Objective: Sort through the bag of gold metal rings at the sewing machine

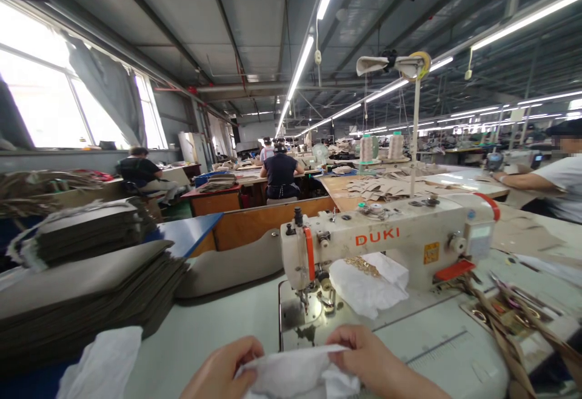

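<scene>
My left hand pinches one end of a thin white cloth low in the view. On the other end my right hand is closed too, so the cloth's upper edge stretches between them. Its lower part runs out of the picture. Just beyond my hands is the needle area of a sewing machine marked DUKI, with a metal plate beneath the needle. Under the machine's arm lies a white cloth bundle with small gold-coloured metal pieces on it.
Grey-brown panels are stacked at the left, with a white cloth piece before them. Tan straps and tools lie at the right. Thread cones stand behind the machine. A co-worker sits at the right; others sit farther back.
</scene>
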`<state>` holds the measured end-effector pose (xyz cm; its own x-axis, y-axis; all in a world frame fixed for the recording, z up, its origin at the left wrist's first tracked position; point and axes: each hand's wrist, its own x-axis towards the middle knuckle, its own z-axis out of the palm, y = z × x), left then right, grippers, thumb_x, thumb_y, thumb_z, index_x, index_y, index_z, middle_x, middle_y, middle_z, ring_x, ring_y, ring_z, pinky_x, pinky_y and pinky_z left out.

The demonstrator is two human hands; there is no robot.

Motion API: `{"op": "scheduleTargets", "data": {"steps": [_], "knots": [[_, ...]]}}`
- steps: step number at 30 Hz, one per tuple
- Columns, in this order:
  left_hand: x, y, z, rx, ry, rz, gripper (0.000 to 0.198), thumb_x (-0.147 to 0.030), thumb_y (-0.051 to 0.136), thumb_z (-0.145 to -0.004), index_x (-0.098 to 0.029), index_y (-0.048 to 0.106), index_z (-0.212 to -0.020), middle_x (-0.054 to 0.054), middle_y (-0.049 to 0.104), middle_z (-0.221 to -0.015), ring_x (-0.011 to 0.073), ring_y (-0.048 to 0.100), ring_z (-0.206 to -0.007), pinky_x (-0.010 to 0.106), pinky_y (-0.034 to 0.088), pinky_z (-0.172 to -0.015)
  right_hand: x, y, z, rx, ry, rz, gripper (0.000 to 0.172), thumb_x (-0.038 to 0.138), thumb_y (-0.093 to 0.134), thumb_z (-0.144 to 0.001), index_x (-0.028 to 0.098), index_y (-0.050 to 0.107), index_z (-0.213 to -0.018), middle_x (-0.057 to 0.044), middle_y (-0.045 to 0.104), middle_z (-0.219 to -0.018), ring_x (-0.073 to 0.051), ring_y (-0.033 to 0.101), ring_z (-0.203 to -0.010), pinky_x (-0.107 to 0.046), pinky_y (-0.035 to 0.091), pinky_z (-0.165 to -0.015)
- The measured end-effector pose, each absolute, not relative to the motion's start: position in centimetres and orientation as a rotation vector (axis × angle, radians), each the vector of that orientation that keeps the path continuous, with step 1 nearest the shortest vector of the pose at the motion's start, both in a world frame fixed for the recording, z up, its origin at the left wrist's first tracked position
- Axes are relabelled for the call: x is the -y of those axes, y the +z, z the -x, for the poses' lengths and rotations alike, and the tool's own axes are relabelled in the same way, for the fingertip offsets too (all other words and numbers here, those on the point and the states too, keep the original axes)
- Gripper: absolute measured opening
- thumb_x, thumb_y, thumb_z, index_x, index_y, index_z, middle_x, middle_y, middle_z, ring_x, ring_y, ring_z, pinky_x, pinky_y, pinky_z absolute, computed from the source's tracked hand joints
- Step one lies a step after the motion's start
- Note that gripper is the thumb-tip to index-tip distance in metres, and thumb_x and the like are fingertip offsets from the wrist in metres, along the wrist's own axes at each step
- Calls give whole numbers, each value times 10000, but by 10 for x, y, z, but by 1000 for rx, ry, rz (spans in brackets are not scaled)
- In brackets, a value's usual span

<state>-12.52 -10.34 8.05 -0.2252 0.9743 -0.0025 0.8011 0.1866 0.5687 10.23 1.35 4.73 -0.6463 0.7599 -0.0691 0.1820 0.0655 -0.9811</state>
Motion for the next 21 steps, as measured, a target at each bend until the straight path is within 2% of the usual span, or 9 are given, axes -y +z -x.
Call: {"op": "scheduleTargets", "data": {"steps": [4, 7, 11, 14, 17, 19, 21], "knots": [[94, 68, 147, -2008, 752, -1683, 336, -128, 391, -519, -186, 609, -769, -46, 609, -671, 146, 593, -697, 215, 376, -611, -22, 57, -108, 1805, 1876, 945, 146, 175, 612, -523, 181, 671, -656, 68, 548, -513, -75, 442, -432, -174, 319, -441], [92, 75, 159, -1844, 760, -1616, 381, -156, 386, -472, -186, 617, -774, -58, 614, -661, 140, 585, -673, 214, 364, -582, -32, 63, -114, 1832, 1979, 913, 173, 157, 667, -467, 168, 687, -639, 46, 591, -542, -75, 476, -438, -166, 347, -440], [88, 94, 168, -1672, 726, -1457, 391, -209, 448, -453, -163, 594, -812, -69, 567, -612, 114, 503, -582, 214, 318, -531, -47, 69, -118, 1938, 2048, 894, 222, 184, 734, -443, 161, 709, -663, 32, 630, -583, -91, 536, -486, -175, 411, -497], [82, 89, 175, -1679, 719, -1378, 419, -238, 457, -446, -148, 572, -838, -74, 518, -576, 100, 449, -538, 216, 279, -505, -51, 74, -117, 2120, 1791, 977, 182, 124, 698, -506, 168, 707, -682, 54, 616, -586, -99, 543, -512, -182, 410, -519], [78, 69, 186, -1780, 687, -1437, 425, -250, 427, -449, -158, 574, -837, -77, 484, -553, 102, 433, -518, 226, 276, -495, -47, 77, -117, 2246, 1508, 1027, 276, -22, 588, -509, 154, 703, -689, 52, 610, -605, -135, 571, -584, -200, 403, -543], [78, 58, 191, -1857, 645, -1490, 409, -233, 419, -440, -166, 586, -807, -73, 472, -542, 116, 448, -523, 239, 298, -503, -41, 76, -118, 2300, 1264, 1040, 401, -81, 516, -505, 140, 715, -775, 6, 659, -733, -187, 609, -737, -243, 439, -654], [82, 57, 190, -1954, 625, -1534, 382, -205, 425, -450, -173, 602, -787, -48, 510, -567, 151, 506, -572, 266, 360, -549, -32, 73, -118, 2433, 848, 1036, 468, -102, 500, -540, 125, 711, -890, -66, 680, -917, -242, 601, -909, -315, 447, -816]]}}
